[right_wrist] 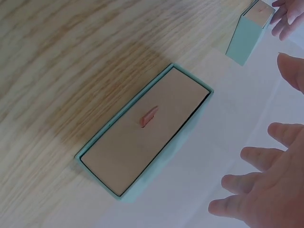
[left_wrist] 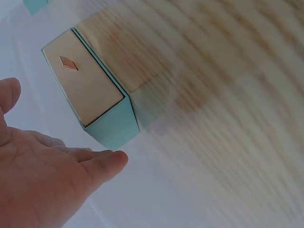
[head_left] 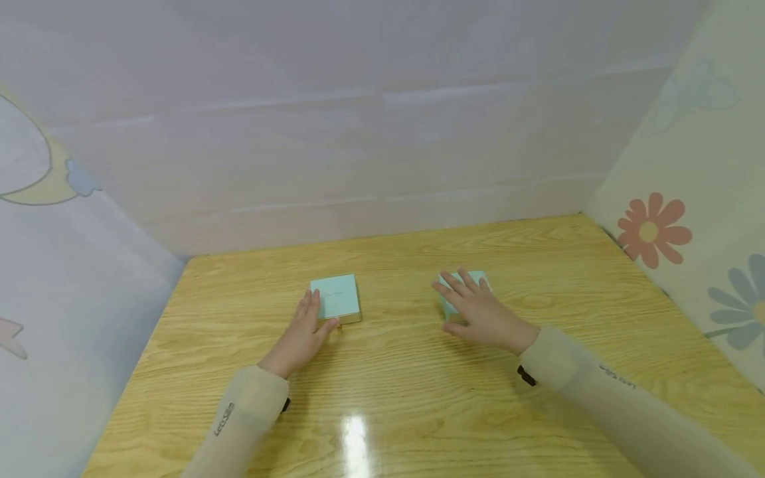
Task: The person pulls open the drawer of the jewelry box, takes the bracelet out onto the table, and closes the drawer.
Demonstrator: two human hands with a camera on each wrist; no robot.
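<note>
Two small mint-green boxes lie on the wooden table. Beside the left box (head_left: 339,297), my left hand (head_left: 301,342) has its fingers extended at the left edge and its thumb near the front corner. In the left wrist view, the box's beige front face (left_wrist: 83,78) carries a small orange-pink pull tab (left_wrist: 69,63). Over the right box (head_left: 477,275), my right hand (head_left: 481,315) spreads its fingers and partly hides the top. The right wrist view shows that hand (right_wrist: 270,180) apart from the box's beige front (right_wrist: 142,130), which also bears a pull tab (right_wrist: 148,117).
The wood-grain table (head_left: 382,385) ends at a pale cloth backdrop (head_left: 370,146) behind. Cloth side walls stand left and right, the right one printed with flowers (head_left: 648,231). A stretch of tabletop separates the two boxes.
</note>
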